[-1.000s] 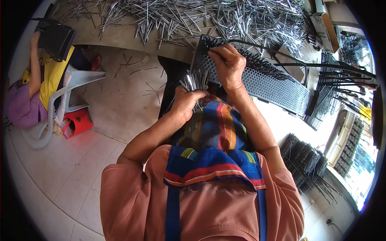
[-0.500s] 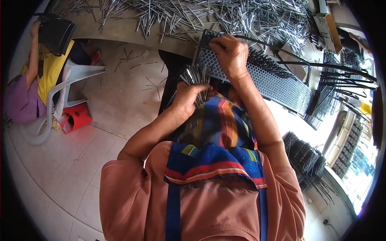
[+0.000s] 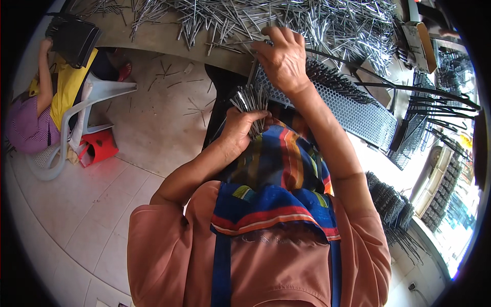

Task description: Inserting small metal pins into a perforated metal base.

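My left hand [image 3: 240,126] is closed around a bundle of thin metal rods [image 3: 251,100], whose ends fan out above the thumb. Just up and to the right, my right hand [image 3: 284,60] hovers over the left end of a long perforated metal panel [image 3: 353,115]. Its fingers are partly bent and apart, and no rod shows between them. Dark rod ends [image 3: 337,79] stand in rows along the panel's far side. My right hand and wrist hide part of the panel's left end.
Loose metal rods [image 3: 230,23] lie heaped on the table [image 3: 169,43] beyond. At left, another person [image 3: 38,120] sits in a pale plastic chair [image 3: 102,94] near a red container [image 3: 99,148]. Dark racks [image 3: 391,204] and a cardboard box [image 3: 422,46] stand at right.
My right hand has lifted away from the panel, up and slightly left, and its fingers have loosened. The left hand keeps its bundle in nearly the same place.
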Demonstrator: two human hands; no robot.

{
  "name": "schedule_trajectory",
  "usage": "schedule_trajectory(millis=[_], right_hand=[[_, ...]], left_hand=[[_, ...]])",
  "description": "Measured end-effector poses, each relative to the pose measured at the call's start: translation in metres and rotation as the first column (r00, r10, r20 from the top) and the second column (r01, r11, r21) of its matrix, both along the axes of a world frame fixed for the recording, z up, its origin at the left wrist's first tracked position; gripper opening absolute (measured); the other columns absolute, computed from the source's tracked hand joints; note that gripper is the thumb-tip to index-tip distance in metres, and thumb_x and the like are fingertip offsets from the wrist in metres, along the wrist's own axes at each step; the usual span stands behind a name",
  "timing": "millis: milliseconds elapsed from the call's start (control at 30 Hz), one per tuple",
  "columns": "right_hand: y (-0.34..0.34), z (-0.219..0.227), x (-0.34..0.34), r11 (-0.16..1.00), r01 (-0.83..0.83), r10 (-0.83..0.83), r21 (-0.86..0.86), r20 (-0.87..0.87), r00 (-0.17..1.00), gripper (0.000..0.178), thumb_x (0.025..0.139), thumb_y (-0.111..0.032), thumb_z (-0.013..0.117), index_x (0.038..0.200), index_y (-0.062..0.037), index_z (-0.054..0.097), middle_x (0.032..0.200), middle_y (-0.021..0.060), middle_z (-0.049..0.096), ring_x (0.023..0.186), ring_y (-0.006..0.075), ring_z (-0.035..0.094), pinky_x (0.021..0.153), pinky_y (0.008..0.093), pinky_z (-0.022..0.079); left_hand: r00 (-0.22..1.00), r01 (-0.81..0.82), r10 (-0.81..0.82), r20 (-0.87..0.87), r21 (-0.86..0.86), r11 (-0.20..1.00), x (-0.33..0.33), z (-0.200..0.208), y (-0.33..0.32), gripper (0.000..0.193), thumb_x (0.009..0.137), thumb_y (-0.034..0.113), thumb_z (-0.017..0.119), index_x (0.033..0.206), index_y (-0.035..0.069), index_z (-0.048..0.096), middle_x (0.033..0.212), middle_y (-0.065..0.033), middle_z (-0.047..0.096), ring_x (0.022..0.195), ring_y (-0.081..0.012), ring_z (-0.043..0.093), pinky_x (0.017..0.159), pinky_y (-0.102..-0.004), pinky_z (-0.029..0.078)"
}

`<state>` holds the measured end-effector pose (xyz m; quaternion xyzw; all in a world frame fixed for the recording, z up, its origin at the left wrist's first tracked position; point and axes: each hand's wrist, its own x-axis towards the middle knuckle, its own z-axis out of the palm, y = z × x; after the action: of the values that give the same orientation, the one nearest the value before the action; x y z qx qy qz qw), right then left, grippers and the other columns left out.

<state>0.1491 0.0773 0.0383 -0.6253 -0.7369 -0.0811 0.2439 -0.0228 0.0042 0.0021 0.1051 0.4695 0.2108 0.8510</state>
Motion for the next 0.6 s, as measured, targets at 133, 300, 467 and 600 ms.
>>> schedule_trajectory(millis=[133,300,467,600], right_hand=[[0.013,-0.012,0.002,0.991,-0.122,0.122,-0.063,0.007,0.992,0.011,0.074,-0.019,0.072,0.084,-0.0135,0.070,0.094,0.0009,0.062,0.092,0.0222,0.057,0.082,0.0392,0.041],[0.018,-0.020,0.004,0.985,-0.162,0.159,-0.063,-0.045,0.986,0.010,0.076,-0.016,0.069,0.082,-0.0080,0.067,0.089,0.0035,0.061,0.088,0.0250,0.057,0.080,0.0386,0.041],[0.024,-0.005,0.005,0.982,-0.185,0.187,0.029,-0.188,0.964,0.008,0.074,-0.013,0.070,0.079,-0.0075,0.066,0.085,0.0040,0.062,0.083,0.0256,0.057,0.078,0.0383,0.040],[-0.002,0.007,0.012,0.992,-0.104,0.117,0.074,-0.197,0.973,0.009,0.073,-0.012,0.073,0.079,-0.0086,0.068,0.088,0.0014,0.065,0.082,0.0231,0.059,0.077,0.0357,0.039]], left_hand=[[1.000,0.019,-0.018,0.014,-0.024,1.000,-0.002,0.007,0.002,0.018,0.080,-0.003,0.068,0.097,-0.004,0.063,0.085,-0.0133,0.069,0.074,-0.0244,0.070,0.064,-0.0362,0.059],[0.999,0.050,-0.049,0.020,-0.041,0.998,-0.003,0.015,0.007,0.016,0.081,-0.004,0.067,0.097,-0.006,0.063,0.086,-0.0146,0.069,0.074,-0.0255,0.070,0.064,-0.0371,0.060],[1.000,0.005,-0.003,0.027,-0.068,0.998,-0.002,0.007,0.006,0.015,0.082,-0.003,0.067,0.096,-0.006,0.064,0.086,-0.0154,0.070,0.075,-0.0251,0.070,0.063,-0.0365,0.060],[1.000,0.024,-0.025,-0.008,-0.051,0.998,-0.002,0.012,0.005,0.014,0.083,-0.001,0.066,0.097,-0.004,0.065,0.086,-0.0142,0.070,0.075,-0.0240,0.070,0.063,-0.0354,0.059]])
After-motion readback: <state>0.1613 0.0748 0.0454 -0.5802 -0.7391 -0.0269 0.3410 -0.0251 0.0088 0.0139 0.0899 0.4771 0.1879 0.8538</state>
